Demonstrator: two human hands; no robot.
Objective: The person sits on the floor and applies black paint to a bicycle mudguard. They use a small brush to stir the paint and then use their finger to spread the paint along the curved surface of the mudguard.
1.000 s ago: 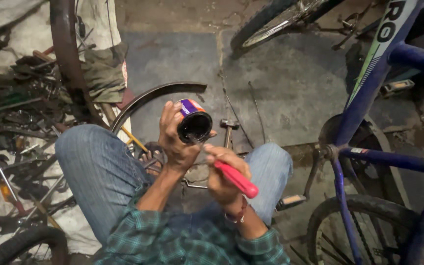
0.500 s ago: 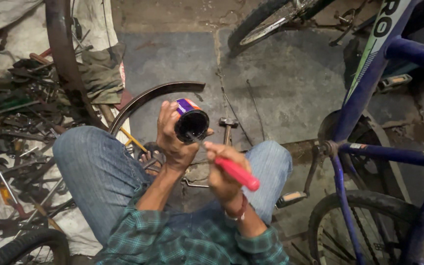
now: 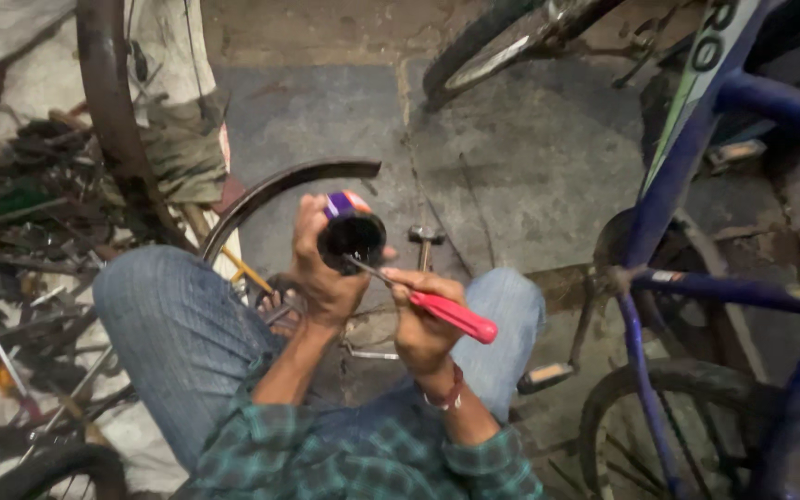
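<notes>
My left hand point(image 3: 321, 268) grips a small round tin point(image 3: 351, 233) with a purple and orange side, its dark open mouth turned toward me. My right hand point(image 3: 423, 324) holds a screwdriver with a red handle point(image 3: 456, 315); its metal tip reaches into the mouth of the tin. Both hands are raised in front of my knees in blue jeans, above the concrete floor. What is inside the tin is too dark to tell.
A blue bicycle frame point(image 3: 687, 278) with pedal point(image 3: 548, 375) and wheel stands at the right. A curved black mudguard point(image 3: 280, 190) and a hammer point(image 3: 425, 241) lie on the floor ahead. Several tools and metal parts point(image 3: 20, 278) are heaped at the left. Another wheel point(image 3: 502, 46) shows at the top.
The screwdriver tip has moved up from beside the tin into its mouth. The left hand has kept the tin raised and nearly still.
</notes>
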